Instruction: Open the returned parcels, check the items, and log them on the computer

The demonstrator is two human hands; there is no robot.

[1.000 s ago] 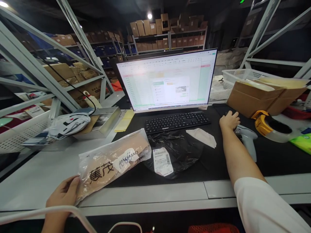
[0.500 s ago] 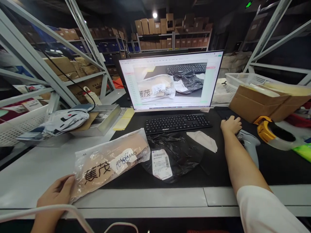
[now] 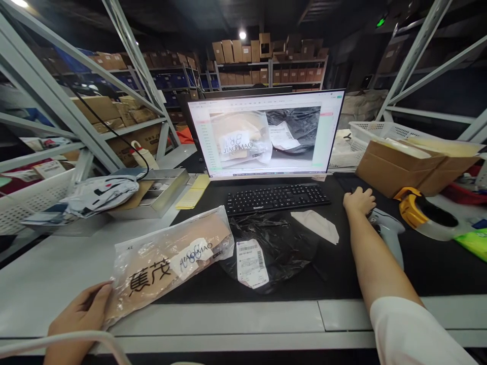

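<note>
My left hand [image 3: 81, 313] grips the near corner of a clear plastic bag [image 3: 167, 263] holding a tan garment, printed with black characters and "JIAOMAO", lying on the table's front left. Beside it lies a crumpled black mailer bag [image 3: 277, 238] with a white barcode label [image 3: 250, 261]. My right hand [image 3: 358, 201] rests curled over a computer mouse that it mostly hides, right of the black keyboard [image 3: 276, 196]. The monitor [image 3: 266, 134] shows an enlarged photo of the tan bag and black mailer. A white folded slip [image 3: 315, 224] lies below the keyboard.
A grey barcode scanner [image 3: 388, 230] lies by my right forearm. A yellow tape dispenser [image 3: 422, 213], an open cardboard box [image 3: 414, 157] and a white basket [image 3: 376, 129] stand right. A metal tray [image 3: 162, 190] and a grey mailer [image 3: 101, 191] sit left, under shelving.
The monitor went from a spreadsheet with a dialog to a photo of the two bags, then to a closer crop. My hands stayed in place; the view shifted slightly.
</note>
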